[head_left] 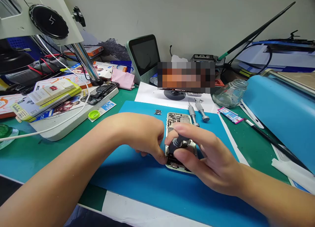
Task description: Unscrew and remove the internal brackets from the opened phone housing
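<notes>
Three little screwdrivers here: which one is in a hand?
The dark-handled screwdriver, gripped by the right hand over the opened phone. The two silver ones lie loose on the blue mat beyond it.

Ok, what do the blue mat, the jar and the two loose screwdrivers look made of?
Blue mat: probably silicone or rubber, with a matte surface that lies flat and even.
Jar: clear glass, see-through with bright glints.
Loose screwdrivers: likely metal, grey with a dull sheen.
</notes>
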The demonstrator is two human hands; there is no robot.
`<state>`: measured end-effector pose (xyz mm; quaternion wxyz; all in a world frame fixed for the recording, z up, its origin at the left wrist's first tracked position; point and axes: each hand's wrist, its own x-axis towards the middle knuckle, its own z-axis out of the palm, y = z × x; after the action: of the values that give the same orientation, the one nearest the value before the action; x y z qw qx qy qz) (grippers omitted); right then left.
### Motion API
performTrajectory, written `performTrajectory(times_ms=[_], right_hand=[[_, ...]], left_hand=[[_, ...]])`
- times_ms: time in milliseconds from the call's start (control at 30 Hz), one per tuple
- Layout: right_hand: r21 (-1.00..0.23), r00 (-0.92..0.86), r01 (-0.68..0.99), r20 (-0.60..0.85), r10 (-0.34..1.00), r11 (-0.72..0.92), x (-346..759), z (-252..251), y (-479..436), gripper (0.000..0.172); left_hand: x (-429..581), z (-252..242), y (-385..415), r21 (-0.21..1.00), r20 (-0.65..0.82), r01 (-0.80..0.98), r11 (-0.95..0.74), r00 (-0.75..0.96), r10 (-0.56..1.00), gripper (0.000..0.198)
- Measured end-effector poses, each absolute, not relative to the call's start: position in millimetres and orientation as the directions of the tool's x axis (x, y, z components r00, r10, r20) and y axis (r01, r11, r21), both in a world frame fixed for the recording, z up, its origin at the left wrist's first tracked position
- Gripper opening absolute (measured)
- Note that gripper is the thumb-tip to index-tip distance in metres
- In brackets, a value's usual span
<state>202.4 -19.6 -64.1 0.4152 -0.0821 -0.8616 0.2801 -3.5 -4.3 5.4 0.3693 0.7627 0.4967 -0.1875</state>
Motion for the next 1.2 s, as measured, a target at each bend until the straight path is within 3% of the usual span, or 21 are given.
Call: performTrajectory(times_ms=[100,333,667,767,867,933,1200], right_hand=[[-0.567,-0.655,-0.103,0.657,0.373,0.817,202.4,-60.9,-19.3,0.06],[-0.468,-0.661,-0.01,0.666,0.345,0.884,201.9,-57.8,-19.2,0.06],[-0.479,-0.669,-0.027,0.66,0.34,0.877,203.7,-59.6,-22.6,0.062],[-0.548,-0.577,-0.043,0.696,0.427,0.836,204.8,-63.2,-27.6,0.062],[-0.635,-0.294,-0.019,0.742,0.602,0.773,204.0,-64.2,-28.5,0.059],[-0.681,-0.208,0.013,0.714,0.668,0.732,202.7,-63.2,-25.5,0.054],[-0.754,-0.261,0.08,0.615,0.744,0.652,204.7,-62.0,-22.7,0.047]], left_hand=[[-3.4,6.3,-5.7,0.378,-0.636,0.892,-0.248,0.445,0.63,0.03],[-4.4,6.2,-5.0,0.358,-0.667,0.909,-0.216,0.41,0.622,0.036],[-3.0,7.3,-6.0,0.352,-0.671,0.918,-0.182,0.384,0.635,0.033],[-3.9,6.6,-4.6,0.332,-0.665,0.921,-0.205,0.383,0.641,0.036],[-5.1,7.1,-3.8,0.335,-0.674,0.918,-0.212,0.391,0.627,0.038],[-5.5,7.8,-3.9,0.345,-0.682,0.916,-0.206,0.395,0.615,0.038],[-1.7,11.0,-7.3,0.323,-0.691,0.929,-0.179,0.361,0.626,0.05]])
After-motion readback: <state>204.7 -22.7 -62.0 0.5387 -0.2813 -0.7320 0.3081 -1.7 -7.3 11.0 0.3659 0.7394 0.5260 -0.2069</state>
